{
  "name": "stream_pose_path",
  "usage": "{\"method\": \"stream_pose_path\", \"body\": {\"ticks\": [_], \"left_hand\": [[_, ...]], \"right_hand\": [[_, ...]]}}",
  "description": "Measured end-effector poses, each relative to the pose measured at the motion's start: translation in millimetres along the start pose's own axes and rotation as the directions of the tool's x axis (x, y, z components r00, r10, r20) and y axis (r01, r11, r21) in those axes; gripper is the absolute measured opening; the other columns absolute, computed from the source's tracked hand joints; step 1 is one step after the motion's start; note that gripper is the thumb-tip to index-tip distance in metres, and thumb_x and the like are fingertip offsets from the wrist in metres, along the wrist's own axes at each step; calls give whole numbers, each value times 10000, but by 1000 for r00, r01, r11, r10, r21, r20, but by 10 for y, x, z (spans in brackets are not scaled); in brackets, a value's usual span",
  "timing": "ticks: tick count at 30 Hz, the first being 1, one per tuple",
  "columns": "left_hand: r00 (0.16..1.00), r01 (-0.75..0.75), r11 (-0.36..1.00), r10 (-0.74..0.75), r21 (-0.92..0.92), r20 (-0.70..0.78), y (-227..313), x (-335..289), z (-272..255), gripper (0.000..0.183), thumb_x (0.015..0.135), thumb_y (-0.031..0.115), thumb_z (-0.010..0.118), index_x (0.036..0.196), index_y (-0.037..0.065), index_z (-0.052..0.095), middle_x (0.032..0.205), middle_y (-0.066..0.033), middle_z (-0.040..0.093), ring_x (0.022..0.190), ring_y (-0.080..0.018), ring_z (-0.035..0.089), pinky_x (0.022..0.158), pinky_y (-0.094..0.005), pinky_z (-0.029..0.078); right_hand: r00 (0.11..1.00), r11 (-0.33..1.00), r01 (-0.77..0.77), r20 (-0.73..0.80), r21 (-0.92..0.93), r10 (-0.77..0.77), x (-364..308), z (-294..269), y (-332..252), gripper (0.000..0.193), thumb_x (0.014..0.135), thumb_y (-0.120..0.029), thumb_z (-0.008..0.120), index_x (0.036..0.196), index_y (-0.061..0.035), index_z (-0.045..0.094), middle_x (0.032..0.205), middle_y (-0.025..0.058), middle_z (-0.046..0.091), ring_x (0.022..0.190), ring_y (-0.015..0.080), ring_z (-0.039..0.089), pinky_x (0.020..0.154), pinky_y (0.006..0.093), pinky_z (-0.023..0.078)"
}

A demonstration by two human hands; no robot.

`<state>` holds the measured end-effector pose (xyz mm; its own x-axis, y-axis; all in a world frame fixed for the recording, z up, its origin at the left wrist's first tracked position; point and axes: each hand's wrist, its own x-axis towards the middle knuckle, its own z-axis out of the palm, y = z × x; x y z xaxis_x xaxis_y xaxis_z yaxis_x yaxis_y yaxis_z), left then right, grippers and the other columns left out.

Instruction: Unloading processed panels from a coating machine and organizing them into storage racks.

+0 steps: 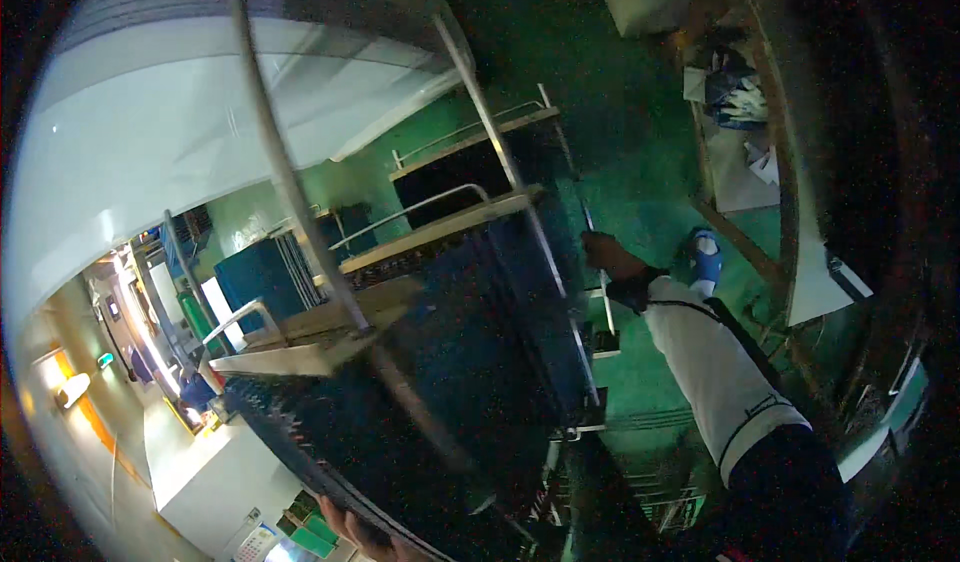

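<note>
We see the dark blue block [480, 312] filling the space between the two hands, with its bulk to the left of the right hand [612, 256] and above and right of the left hand [362, 534]. Its wooden ledge [300, 358] has its long axis slanting from lower left to upper right, while the metal pole [282, 162] rises steeply past it, leaning to the upper left.

Our right hand, past its white sleeve [690, 352], lies beyond the block's right side, at a thin metal bar [607, 306] that runs nearly up and down in the view. Of the two hands, this one is by far the nearer to that bar; its fingers meet it, but in the gloom we cannot tell whether they clasp it.

Our left hand shows only fingers at the lower edge, against the block's near lower rim. They are bent, not balled into a fist; the thumb is hidden, so we cannot tell how firmly they hold
</note>
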<state>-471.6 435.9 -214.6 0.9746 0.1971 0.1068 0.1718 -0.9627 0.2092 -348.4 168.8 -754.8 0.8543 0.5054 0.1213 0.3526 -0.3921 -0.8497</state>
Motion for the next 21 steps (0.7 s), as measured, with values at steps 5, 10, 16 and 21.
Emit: {"method": "stream_pose_path", "body": {"ticks": [5,10,16,21], "left_hand": [[997,65,997,-67,43,46,410,32,68,582,891,381,575,1389,147,385,1454,-216,278,1316,-425,285,1050,-575,239],[988,90,990,-103,109,118,649,36,42,572,884,290,610,1394,167,381,1458,-213,264,1334,-426,268,1042,-592,264],[998,4,984,-14,179,54,885,120,179,540,862,242,612,1352,126,415,1331,-237,429,1173,-467,435,933,-598,394],[998,38,976,-49,215,47,872,63,94,563,854,391,585,1280,43,467,1337,-217,423,1233,-432,343,996,-597,274]], "right_hand": [[904,901,-428,34,69,427,-207,-307,144,288,871,-137,581,1116,-3,514,949,84,581,781,228,555,702,359,479],[674,663,-729,14,167,738,-299,-393,216,278,880,-157,571,1115,-14,531,967,96,590,805,228,563,713,369,480],[571,566,-804,-27,179,820,-416,-545,239,271,891,-181,559,1113,-26,550,989,110,602,835,228,572,726,380,480],[523,517,-839,-10,172,852,-606,-861,-218,268,900,-201,550,1112,-37,567,1007,123,612,860,229,580,736,390,481]]}}
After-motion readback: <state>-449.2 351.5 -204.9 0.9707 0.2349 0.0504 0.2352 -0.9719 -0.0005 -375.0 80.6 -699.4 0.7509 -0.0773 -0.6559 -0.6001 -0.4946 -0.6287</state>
